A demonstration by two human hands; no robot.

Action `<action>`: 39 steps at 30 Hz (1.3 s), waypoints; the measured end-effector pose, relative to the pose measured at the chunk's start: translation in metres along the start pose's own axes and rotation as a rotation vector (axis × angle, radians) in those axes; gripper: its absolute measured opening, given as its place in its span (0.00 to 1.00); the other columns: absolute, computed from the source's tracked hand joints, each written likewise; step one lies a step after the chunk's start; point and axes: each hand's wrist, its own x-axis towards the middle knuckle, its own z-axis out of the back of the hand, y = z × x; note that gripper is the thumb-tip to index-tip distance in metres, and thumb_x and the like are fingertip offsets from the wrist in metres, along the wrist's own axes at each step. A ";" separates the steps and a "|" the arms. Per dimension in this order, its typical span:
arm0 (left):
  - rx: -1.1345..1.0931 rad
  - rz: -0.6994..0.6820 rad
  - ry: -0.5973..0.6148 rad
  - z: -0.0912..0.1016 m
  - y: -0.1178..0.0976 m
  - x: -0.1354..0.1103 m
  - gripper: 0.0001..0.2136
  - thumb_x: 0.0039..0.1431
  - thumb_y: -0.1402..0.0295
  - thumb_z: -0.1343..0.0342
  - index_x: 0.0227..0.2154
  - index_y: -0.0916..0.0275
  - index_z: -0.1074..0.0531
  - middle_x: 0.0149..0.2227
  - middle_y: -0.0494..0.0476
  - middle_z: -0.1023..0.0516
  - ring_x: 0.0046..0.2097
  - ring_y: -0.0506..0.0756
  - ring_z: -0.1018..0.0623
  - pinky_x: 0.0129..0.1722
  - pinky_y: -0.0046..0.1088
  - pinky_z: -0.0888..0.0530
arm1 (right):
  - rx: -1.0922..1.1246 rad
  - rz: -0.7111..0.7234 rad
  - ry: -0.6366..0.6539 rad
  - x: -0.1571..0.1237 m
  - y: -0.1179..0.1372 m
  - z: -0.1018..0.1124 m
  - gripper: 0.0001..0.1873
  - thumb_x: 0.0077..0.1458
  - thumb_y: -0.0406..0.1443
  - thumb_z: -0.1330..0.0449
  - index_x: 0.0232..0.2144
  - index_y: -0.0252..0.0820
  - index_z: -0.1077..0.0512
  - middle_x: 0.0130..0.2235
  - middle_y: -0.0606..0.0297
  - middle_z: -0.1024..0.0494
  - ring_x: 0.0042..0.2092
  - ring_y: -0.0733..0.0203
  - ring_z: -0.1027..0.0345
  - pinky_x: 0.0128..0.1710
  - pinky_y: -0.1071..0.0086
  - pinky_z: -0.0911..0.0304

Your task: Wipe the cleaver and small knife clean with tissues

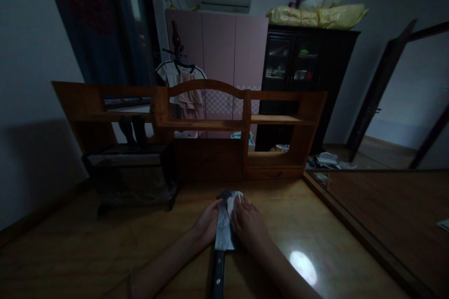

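A cleaver (223, 233) with a broad grey blade and a black riveted handle (218, 273) lies over the wooden tabletop, its handle pointing toward me. At the blade's left edge is my left hand (206, 225), fingers closed against it near the far end. My right hand (249, 222) presses a crumpled white tissue or cloth (231, 202) onto the upper right of the blade, with its fingers bent over it. Part of the blade is hidden under the white piece and my right fingers. A dark patch shows at the blade's far end.
A dark knife block (129, 180) holding two black-handled tools stands at the left. Behind the tabletop (168, 252) rises a wooden shelf unit (206, 125). A raised wooden edge (345, 219) runs along the right. Wardrobes and an open door are farther back.
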 end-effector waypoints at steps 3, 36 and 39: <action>-0.025 -0.064 -0.037 0.005 0.000 0.003 0.14 0.64 0.68 0.53 0.36 0.70 0.24 0.32 0.60 0.18 0.36 0.55 0.19 0.50 0.32 0.29 | 0.099 0.232 0.052 -0.001 0.006 0.002 0.27 0.64 0.35 0.54 0.65 0.39 0.45 0.66 0.56 0.44 0.68 0.54 0.54 0.66 0.56 0.52; 0.018 -0.056 0.010 0.008 0.002 0.002 0.17 0.63 0.59 0.50 0.37 0.69 0.24 0.36 0.63 0.18 0.46 0.60 0.20 0.56 0.36 0.34 | 0.184 0.297 0.065 -0.001 0.013 0.003 0.26 0.63 0.34 0.52 0.64 0.42 0.42 0.66 0.61 0.42 0.68 0.59 0.54 0.66 0.62 0.51; 0.003 -0.066 0.035 0.008 0.002 0.003 0.16 0.64 0.60 0.51 0.36 0.68 0.24 0.36 0.62 0.18 0.46 0.60 0.20 0.56 0.35 0.34 | 0.158 0.251 0.081 -0.002 0.013 0.003 0.26 0.64 0.35 0.53 0.63 0.42 0.42 0.66 0.59 0.41 0.67 0.57 0.52 0.65 0.60 0.51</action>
